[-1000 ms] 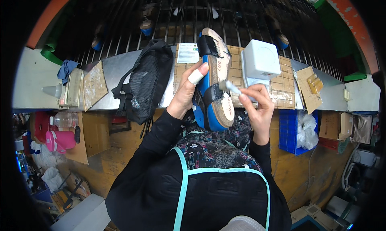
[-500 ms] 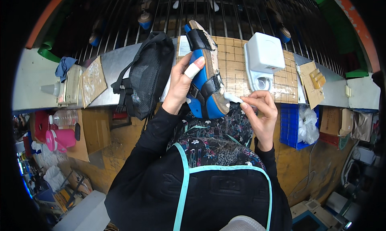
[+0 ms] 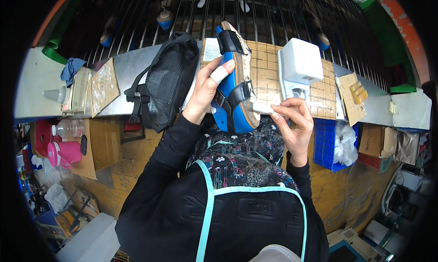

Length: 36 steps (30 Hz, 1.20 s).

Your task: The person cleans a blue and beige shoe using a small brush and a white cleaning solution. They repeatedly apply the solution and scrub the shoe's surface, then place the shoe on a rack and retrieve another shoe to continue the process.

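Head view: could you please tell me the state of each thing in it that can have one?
Left hand: closed on the sandal, thumb wrapped in white
Right hand: fingers pinching the white tool
Sandal: held tilted, black straps across it
White tool: tip at the sandal's edge, contact unclear
White container: standing on cardboard
Black bag: lying on the bench, closure unclear
Blue crate: open-topped, holding clear bags
Blue cloth: crumpled

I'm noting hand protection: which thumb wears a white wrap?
The left thumb, against the blue-and-black sandal, wears the white wrap; the right thumb, pinching the small white tool, is bare.
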Tool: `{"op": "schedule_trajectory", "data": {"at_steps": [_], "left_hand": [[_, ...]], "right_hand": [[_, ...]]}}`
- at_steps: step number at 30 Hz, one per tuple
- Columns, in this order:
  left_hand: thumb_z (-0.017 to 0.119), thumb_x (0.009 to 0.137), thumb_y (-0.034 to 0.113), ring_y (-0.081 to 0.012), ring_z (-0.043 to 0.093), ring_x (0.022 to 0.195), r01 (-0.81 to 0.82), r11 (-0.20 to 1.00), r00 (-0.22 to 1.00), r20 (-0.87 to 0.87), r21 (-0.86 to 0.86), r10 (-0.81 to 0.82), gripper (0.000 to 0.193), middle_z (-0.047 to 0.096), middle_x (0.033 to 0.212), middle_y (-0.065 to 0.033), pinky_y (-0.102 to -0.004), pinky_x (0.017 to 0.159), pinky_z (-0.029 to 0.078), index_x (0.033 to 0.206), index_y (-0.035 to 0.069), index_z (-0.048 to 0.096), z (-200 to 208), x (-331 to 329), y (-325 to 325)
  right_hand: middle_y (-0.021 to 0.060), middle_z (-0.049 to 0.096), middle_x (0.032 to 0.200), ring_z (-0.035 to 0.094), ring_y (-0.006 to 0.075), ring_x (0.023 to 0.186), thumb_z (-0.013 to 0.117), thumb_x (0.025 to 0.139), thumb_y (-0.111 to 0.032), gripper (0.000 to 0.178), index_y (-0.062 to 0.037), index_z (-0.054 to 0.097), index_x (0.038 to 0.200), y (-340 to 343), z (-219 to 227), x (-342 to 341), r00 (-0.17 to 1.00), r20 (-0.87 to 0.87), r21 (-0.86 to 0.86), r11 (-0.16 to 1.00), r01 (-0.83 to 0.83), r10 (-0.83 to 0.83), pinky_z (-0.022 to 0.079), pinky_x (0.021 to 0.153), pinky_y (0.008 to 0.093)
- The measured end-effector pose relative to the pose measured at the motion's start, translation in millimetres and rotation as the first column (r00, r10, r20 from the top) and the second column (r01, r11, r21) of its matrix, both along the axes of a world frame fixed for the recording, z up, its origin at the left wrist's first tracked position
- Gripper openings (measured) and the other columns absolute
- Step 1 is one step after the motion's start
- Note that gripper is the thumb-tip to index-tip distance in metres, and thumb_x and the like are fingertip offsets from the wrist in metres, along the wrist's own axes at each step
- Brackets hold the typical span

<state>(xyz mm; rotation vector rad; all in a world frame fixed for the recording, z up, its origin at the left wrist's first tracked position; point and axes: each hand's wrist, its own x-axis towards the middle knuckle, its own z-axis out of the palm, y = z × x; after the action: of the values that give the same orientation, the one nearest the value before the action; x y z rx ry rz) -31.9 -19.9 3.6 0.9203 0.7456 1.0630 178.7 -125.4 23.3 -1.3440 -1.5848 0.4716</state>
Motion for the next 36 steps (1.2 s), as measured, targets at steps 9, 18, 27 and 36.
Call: {"op": "schedule_trajectory", "data": {"at_steps": [9,18,27,36], "left_hand": [[0.064,0.089,0.039,-0.0138,0.064,0.094,0.081,0.958,0.981,0.191,-0.274,-0.028,0.048,0.066,0.107,-0.0081,-0.0285,0.082,0.053,0.12,0.003,0.06,-1,8,6],[0.06,0.091,0.041,-0.0204,0.066,0.099,0.269,0.849,0.919,0.385,-0.456,-0.084,0.052,0.064,0.114,-0.0133,-0.0351,0.088,0.055,0.126,0.003,0.054,1,9,-9],[0.037,0.1,0.045,-0.0412,0.062,0.089,0.766,0.585,0.584,0.668,-0.266,-0.462,0.053,0.058,0.106,-0.0259,-0.0426,0.056,0.055,0.132,0.003,0.044,-37,-3,-25],[0.043,0.092,0.059,-0.035,0.052,0.083,0.99,0.122,0.083,0.988,-0.067,-0.126,0.068,0.048,0.109,-0.0315,-0.038,0.074,0.04,0.134,0.006,0.042,-47,11,-55]], "right_hand": [[0.0063,0.06,0.092,0.059,0.0097,0.07,0.077,0.076,-0.003,0.017,-0.0032,0.074,0.093,6,7,7,0.988,-0.058,0.062,0.988,-0.142,0.145,0.048,0.061,0.0214],[0.0064,0.06,0.092,0.061,0.0138,0.078,0.077,0.075,-0.003,0.02,-0.0035,0.075,0.094,32,24,2,0.937,-0.087,0.101,0.938,-0.33,0.339,0.051,0.066,0.0252],[0.0067,0.059,0.093,0.06,0.0159,0.082,0.078,0.074,-0.006,0.019,-0.0035,0.075,0.092,68,32,-2,0.829,0.029,0.079,0.825,-0.559,0.559,0.05,0.069,0.0269],[0.0045,0.061,0.089,0.059,0.0162,0.085,0.08,0.071,-0.01,0.019,-0.0075,0.076,0.089,79,30,9,0.775,0.143,-0.01,0.783,-0.621,0.616,0.049,0.07,0.0288]]}}
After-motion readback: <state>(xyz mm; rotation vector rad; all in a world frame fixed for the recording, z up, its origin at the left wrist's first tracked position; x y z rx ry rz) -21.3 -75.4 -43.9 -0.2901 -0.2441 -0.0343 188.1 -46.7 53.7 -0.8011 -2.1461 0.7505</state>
